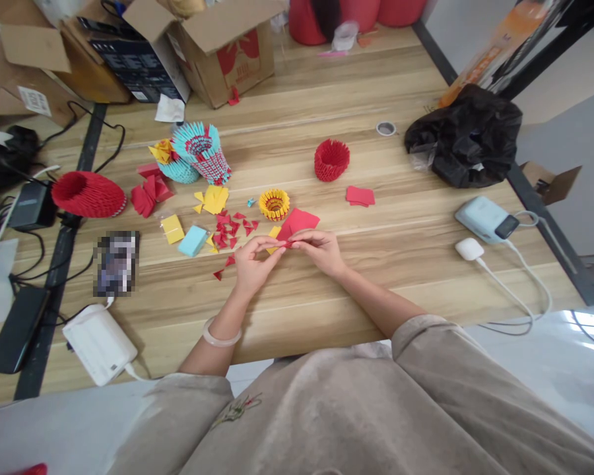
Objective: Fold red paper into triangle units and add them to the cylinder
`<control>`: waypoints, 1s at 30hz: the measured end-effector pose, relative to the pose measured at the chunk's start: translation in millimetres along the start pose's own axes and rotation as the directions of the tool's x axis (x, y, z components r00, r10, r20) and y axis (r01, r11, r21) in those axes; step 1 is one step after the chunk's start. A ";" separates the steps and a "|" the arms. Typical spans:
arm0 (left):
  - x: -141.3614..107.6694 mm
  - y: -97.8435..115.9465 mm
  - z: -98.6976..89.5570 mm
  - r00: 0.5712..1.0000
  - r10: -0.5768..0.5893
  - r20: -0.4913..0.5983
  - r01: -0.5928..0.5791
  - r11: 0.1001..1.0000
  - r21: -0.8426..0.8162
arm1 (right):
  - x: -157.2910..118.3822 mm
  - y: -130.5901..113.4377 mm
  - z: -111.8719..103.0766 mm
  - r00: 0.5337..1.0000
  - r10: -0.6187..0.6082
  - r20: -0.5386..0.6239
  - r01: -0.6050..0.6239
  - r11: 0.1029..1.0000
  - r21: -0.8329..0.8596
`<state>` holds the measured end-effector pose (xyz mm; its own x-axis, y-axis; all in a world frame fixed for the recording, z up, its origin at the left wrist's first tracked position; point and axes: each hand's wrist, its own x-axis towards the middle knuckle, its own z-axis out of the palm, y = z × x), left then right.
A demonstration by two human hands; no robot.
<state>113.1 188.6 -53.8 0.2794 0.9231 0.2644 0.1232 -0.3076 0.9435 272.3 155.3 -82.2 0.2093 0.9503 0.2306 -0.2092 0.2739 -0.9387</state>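
A person at a wooden table [297,310] pinches a small red paper [289,245] between the fingertips of the left hand [253,262] and right hand [321,249], the piece bridging the two. Both sets of fingers are closed narrowly on it. Just beyond lie a red sheet [301,223] and a yellow ring [274,205]; red triangles [225,229] are scattered beside the left hand.

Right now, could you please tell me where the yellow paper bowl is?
In the head view, the yellow paper bowl sits slightly left of centre, between the tiny blue piece and the red sheet.
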 end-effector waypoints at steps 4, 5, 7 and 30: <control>0.0 0.5 0.1 1.000 -0.007 -0.010 0.007 1.000 0.008 | -0.1 0.6 -0.3 1.000 -0.001 0.001 0.001 1.000 -0.014; -0.1 0.3 0.1 1.000 -0.008 -0.013 0.008 1.000 0.018 | -0.1 0.7 -0.5 1.000 0.001 0.003 -0.001 1.000 -0.018; -0.2 -0.4 -0.3 1.000 -0.003 -0.020 0.004 0.999 0.037 | -0.1 0.9 -1.1 1.000 0.009 0.006 -0.009 1.000 -0.024; -2.1 -3.5 -1.1 0.995 0.099 -0.001 -0.099 0.993 0.056 | -1.8 -6.6 -3.1 0.986 0.014 0.164 -0.002 0.997 -0.077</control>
<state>111.0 188.0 -57.5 0.2892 0.8882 0.3571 0.1485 -0.4101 0.8999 276.3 151.4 -77.2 0.0471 0.9655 0.2559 -0.1352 0.2600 -0.9561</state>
